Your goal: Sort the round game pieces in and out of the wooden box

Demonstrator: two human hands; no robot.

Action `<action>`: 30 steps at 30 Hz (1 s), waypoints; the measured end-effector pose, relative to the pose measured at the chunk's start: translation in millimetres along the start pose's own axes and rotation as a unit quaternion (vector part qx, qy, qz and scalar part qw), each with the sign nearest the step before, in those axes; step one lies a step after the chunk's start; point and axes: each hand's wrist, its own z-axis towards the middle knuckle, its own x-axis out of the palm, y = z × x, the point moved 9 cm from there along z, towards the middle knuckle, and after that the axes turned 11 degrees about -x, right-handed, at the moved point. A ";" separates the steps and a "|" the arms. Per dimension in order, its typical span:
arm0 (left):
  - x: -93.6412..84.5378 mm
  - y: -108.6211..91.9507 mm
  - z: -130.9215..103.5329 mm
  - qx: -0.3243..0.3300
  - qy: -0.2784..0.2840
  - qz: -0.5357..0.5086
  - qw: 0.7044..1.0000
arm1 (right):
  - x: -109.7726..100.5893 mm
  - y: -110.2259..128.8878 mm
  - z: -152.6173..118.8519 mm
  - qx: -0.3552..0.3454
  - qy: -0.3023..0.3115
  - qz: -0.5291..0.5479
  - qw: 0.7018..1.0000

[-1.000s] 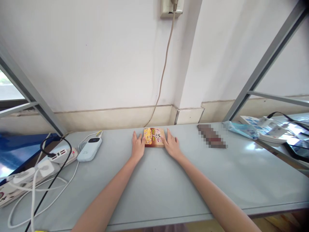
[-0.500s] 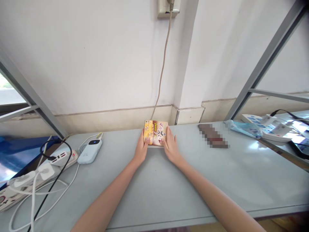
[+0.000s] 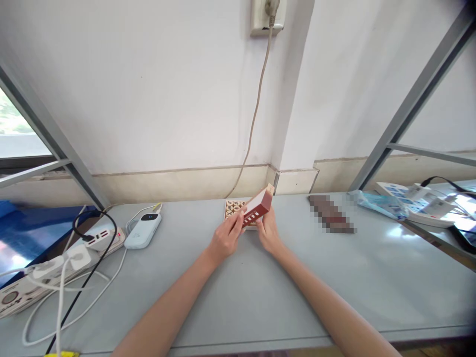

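My left hand (image 3: 226, 239) is closed on the lid (image 3: 258, 208) of a small box, thumb and fingers pinching its side. The lid is dark red with white marks along its edge, and it tilts up toward the right above the base. In the box base (image 3: 225, 214) lie round wooden Chinese chess pieces (image 3: 235, 205) with dark characters. The lid and my left hand hide part of them. Close under the lid's raised end, my right hand (image 3: 269, 232) curls at the base's right side, some fingers hidden behind the lid.
A pale blue power bank (image 3: 142, 233) with a cable lies left on the grey table (image 3: 238, 302). Beyond it sit a power strip (image 3: 111, 243) and looped cords. To the right are a blurred brown object (image 3: 330, 213), a blue plastic wrapper (image 3: 383, 206) and another power strip (image 3: 435, 218).
The lid with the printed picture has come up off the base and tilted in my left hand, uncovering the chess pieces. My right hand has stayed at the box's right side.
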 end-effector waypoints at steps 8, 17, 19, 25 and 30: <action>5.5 54.8 9.0 -0.253 0.093 0.099 0.958 | 17.0 -20.7 -2.1 0.075 0.076 -0.051 0.993; 7.8 115.7 -20.3 -0.363 0.179 0.280 0.870 | 24.0 -74.8 -22.2 0.254 0.076 -0.027 0.964; 8.3 114.2 -22.2 -0.359 0.164 0.287 0.873 | 25.6 -79.1 -24.1 0.269 0.082 -0.019 0.959; 26.0 121.1 -23.0 -0.399 0.114 0.065 0.907 | 35.7 -75.2 -23.1 0.257 0.109 0.022 0.960; 54.7 140.2 -30.8 -0.476 0.085 -0.187 0.855 | 46.0 -60.6 -17.5 0.180 0.142 0.072 0.971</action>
